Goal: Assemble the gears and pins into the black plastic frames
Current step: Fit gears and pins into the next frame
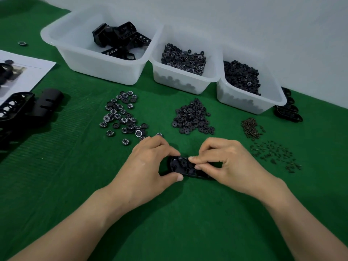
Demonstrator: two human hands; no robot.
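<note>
A black plastic frame [185, 167] lies on the green mat in front of me. My left hand [148, 166] grips its left end between thumb and fingers. My right hand [226, 162] pinches something small over the frame's middle; whether it is a gear or a pin is hidden by the fingertips. One gear sits in the frame's left recess. Behind lie a pile of numbered gears [122, 115], a pile of plain black gears [192, 117], a heap of brown springs [251, 128] and scattered dark pins [275, 155].
Three white bins stand at the back: frames [79, 46], numbered gears [183, 80], plain gears [250, 102]. Black frames [17, 110] and a printed sheet [28, 72] lie at the left. More frames [289, 110] stack at the right by the wall.
</note>
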